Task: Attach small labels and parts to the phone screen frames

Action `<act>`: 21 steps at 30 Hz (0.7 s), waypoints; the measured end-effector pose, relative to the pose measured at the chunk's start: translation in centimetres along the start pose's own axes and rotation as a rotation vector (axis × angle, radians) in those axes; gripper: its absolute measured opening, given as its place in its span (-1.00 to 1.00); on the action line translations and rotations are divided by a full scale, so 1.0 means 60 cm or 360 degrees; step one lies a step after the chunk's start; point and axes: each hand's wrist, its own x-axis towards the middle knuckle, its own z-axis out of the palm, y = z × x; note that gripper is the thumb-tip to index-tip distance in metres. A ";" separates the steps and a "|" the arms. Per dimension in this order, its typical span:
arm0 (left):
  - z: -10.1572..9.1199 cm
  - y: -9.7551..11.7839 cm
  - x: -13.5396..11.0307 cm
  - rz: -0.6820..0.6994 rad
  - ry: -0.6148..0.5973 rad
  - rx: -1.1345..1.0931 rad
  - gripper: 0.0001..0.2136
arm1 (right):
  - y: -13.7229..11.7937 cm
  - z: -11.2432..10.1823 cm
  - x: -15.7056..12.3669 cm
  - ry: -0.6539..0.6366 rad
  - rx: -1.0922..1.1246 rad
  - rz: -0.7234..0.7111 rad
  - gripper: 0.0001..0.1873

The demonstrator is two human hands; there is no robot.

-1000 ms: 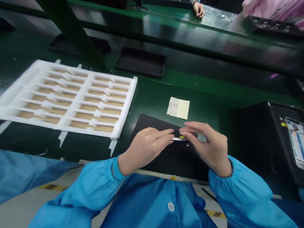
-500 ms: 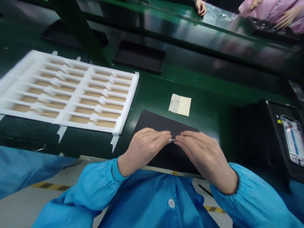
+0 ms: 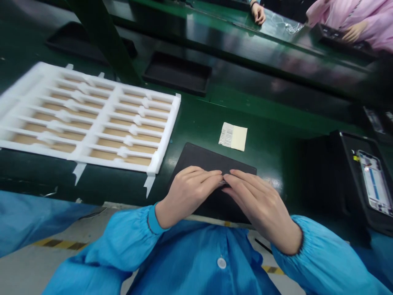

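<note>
My left hand (image 3: 190,191) and my right hand (image 3: 260,201) meet over a black mat (image 3: 215,157) at the front of the green bench. Between the closed fingertips of both hands is a thin, silvery-edged piece (image 3: 222,182). Only a sliver of it shows, so I cannot tell its kind. Just beyond the mat lies a small sheet of barcode labels (image 3: 227,137) with a pale yellow part on its right.
A white foam tray (image 3: 115,107) with slotted compartments fills the left side. Behind it sits a shallow black tray (image 3: 178,73). On the right, a phone frame (image 3: 375,180) rests in a black box (image 3: 343,143). Another person's hand (image 3: 258,14) and a pink sleeve appear across the bench.
My right fingertips have come slightly left, nearer my left fingertips, covering more of the thin piece. The view has shifted a little. Across the bench, the hands of the person in pink have moved.
</note>
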 end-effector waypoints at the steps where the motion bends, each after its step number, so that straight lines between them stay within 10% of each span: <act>1: 0.000 0.000 -0.001 -0.0001 -0.0005 0.0008 -0.92 | 0.001 0.003 -0.007 0.0033 0.0041 0.0044 -0.73; 21: -0.002 0.003 0.007 0.0018 -0.0032 0.0032 -0.91 | 0.017 0.049 -0.022 0.0340 0.0463 0.0116 -0.76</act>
